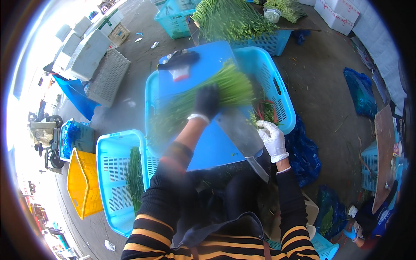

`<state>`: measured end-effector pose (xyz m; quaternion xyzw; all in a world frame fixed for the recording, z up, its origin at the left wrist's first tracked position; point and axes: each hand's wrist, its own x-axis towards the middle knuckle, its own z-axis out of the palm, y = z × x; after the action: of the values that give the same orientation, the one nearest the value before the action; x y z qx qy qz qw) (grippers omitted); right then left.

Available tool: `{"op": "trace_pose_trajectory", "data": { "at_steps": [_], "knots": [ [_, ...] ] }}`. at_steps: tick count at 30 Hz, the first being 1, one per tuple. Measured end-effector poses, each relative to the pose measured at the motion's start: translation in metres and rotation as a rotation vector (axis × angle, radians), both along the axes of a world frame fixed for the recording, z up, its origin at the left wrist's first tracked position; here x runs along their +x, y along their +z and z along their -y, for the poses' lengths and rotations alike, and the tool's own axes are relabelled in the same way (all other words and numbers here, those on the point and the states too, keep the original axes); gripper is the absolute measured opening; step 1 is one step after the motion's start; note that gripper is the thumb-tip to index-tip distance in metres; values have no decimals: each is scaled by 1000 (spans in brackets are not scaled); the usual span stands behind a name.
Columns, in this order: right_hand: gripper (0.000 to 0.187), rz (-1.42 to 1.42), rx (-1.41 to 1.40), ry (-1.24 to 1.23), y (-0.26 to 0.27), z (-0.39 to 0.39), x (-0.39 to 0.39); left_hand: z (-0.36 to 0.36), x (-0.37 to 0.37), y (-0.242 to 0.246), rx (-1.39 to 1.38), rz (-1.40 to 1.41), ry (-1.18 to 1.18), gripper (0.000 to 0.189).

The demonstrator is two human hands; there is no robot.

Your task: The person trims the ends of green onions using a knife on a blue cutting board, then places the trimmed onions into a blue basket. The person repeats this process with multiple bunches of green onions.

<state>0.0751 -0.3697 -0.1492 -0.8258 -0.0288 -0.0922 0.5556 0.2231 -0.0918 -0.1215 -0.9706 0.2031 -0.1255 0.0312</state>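
Observation:
My left hand, in a dark glove, lies over a thick bundle of green chive-like stalks and grips it; the bundle is blurred. Under it is a blue cutting board, set across a light-blue plastic basket. A wide-bladed cleaver rests on the board, handle towards me. Just right of the blade is my right hand in a white glove, thumb and fingers drawn together. Whether it pinches anything cannot be made out. Near its fingertips are green trimmings and red ties in the basket.
A dark work glove lies at the board's far end. Beyond is a large heap of stalks. At left stand another light-blue basket and a yellow crate. Blue plastic bags lie right. A co-worker's gloved hand shows lower right.

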Motion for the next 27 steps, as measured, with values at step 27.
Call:
{"op": "trace_pose_trajectory", "data": {
  "at_steps": [27],
  "knots": [
    [19, -46, -85, 51, 36, -7, 11, -6, 29, 17, -289, -94, 89, 28]
  ]
}}
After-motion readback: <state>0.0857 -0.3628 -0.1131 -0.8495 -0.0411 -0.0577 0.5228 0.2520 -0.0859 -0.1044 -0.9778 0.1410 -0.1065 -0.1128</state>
